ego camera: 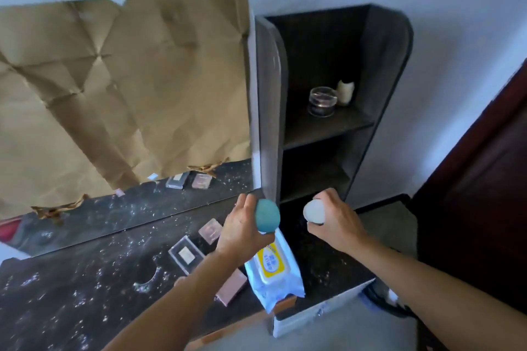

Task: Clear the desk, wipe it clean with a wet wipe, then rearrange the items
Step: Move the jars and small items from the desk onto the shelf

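Note:
My left hand (239, 229) grips a teal egg-shaped object (267, 216) and holds it above the dark desk (85, 293). My right hand (335, 219) is closed around a white rounded object (314, 210), raised in front of the shelf unit. Below my left hand a blue-and-white pack of wet wipes (273, 268) with a yellow label lies near the desk's front edge. White powder or crumbs speckle the desk top. A clear case (186, 254) and two pink flat cases (211, 231) (231, 286) lie on the desk beside my left forearm.
A mirror (128, 202), mostly covered with crumpled brown paper (114, 88), stands behind the desk. A dark open shelf unit (336, 111) at the right holds a glass jar (322, 101) and a cream candle (346, 91). A dark door (484, 194) is at far right.

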Tool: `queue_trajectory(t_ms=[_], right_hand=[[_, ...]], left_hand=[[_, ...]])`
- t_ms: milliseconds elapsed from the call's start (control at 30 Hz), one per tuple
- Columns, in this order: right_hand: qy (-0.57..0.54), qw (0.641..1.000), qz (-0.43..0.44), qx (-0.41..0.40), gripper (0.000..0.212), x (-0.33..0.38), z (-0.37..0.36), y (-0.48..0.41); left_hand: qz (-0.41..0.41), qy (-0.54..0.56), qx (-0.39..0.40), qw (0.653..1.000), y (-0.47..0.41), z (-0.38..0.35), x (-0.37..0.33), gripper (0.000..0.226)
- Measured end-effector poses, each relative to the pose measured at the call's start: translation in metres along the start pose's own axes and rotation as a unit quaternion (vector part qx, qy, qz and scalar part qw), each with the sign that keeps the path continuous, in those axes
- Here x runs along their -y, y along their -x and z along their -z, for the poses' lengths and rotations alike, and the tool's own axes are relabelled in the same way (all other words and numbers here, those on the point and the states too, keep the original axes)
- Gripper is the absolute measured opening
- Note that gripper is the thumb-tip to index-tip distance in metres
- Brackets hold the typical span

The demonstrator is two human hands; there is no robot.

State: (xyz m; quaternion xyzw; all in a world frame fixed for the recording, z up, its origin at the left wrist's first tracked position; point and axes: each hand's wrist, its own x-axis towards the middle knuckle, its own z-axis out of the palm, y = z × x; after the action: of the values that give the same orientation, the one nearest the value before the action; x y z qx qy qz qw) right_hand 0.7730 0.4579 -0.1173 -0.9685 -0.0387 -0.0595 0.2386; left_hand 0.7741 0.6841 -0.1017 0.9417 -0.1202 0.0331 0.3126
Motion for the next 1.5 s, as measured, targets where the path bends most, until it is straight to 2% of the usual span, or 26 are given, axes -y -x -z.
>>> queue_trajectory(t_ms=[200, 400, 567, 767, 967, 1067, 1167, 1233, 1400, 1500], right_hand=[[-0.009, 0.997, -0.015, -0.076, 0.052, -0.046, 0.071, -0.021], [-0.006, 0.99, -0.029, -0.137, 0.055, -0.064, 0.115, -0.062], [-0.012, 0.987, -0.008, -0.158, 0.061, -0.069, 0.13, -0.104], [-0.035, 0.987, 0.02, -0.158, 0.077, -0.07, 0.123, -0.145], [0.005, 0.987, 0.076, -0.143, 0.061, -0.076, 0.108, -0.174], [0.018, 0.984, 0.102, -0.147, 0.056, -0.083, 0.104, -0.187], [0.036, 0.979, 0.126, -0.157, 0.056, -0.091, 0.104, -0.195], [0.038, 0.978, 0.132, -0.155, 0.056, -0.096, 0.107, -0.198], [0.029, 0.978, 0.158, -0.133, 0.058, -0.102, 0.11, -0.2], [0.05, 0.969, 0.196, -0.144, 0.058, -0.103, 0.113, -0.192]], left_hand=[[-0.075, 0.009, -0.044, 0.996, -0.061, 0.009, -0.093, 0.065], [-0.065, -0.028, -0.048, 0.996, -0.135, 0.017, -0.139, 0.07], [-0.009, -0.07, -0.041, 0.997, -0.181, 0.007, -0.139, 0.074], [0.052, -0.041, -0.045, 0.997, -0.204, -0.004, -0.133, 0.075], [0.046, -0.053, -0.074, 0.995, -0.21, -0.011, -0.129, 0.073], [0.034, -0.127, -0.105, 0.986, -0.213, -0.015, -0.128, 0.069], [0.024, -0.256, -0.128, 0.958, -0.217, -0.017, -0.132, 0.067], [0.03, -0.302, -0.132, 0.944, -0.222, -0.017, -0.134, 0.066], [0.07, -0.329, -0.117, 0.934, -0.229, -0.018, -0.134, 0.07], [0.071, -0.294, -0.16, 0.94, -0.214, -0.023, -0.139, 0.064]])
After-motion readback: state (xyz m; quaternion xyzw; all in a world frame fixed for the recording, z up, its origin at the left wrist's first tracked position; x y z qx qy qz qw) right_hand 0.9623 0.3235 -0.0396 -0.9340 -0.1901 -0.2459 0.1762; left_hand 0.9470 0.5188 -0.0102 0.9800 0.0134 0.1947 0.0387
